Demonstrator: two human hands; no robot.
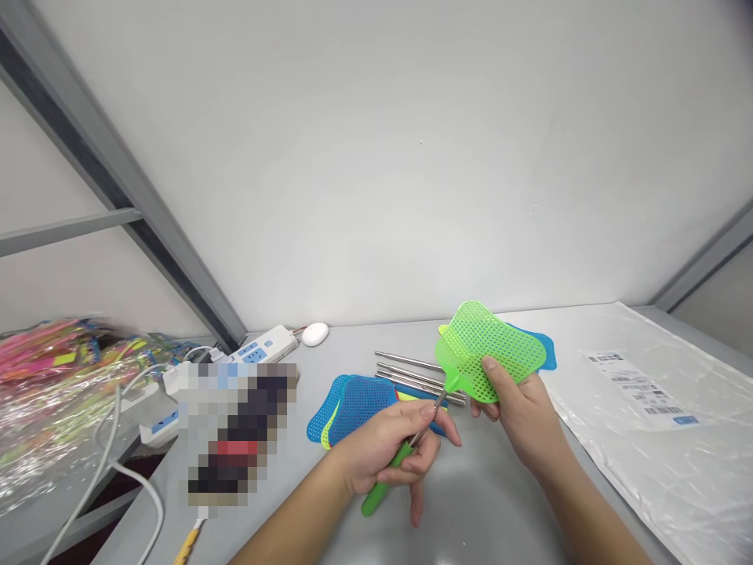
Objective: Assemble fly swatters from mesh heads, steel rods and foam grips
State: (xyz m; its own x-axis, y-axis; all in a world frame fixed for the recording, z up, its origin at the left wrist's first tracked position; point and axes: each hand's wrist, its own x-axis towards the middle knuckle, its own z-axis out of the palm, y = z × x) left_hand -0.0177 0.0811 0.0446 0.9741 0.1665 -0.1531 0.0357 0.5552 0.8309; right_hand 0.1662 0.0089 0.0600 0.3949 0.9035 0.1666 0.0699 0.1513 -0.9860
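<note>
A green fly swatter is held up over the grey table, its mesh head [491,341] tilted to the upper right. My left hand [397,447] is closed around the metal rod and green handle [376,496], thumb on the rod. The lower right edge of the mesh is pinched by my right hand [521,404], thumb on top. Stacked blue swatter heads [361,404], with a yellow-green one between, lie beyond my left hand. Several metal rods [405,373] lie behind the swatter. Another blue swatter head [548,353] is partly hidden by the green mesh.
At the left are a power strip [267,345], a white oval object [315,334], a blurred-out dark object [244,439] and white cables [156,502]. Clear bags of colourful items [64,392] fill the far left. A white plastic mailer [659,424] covers the right side.
</note>
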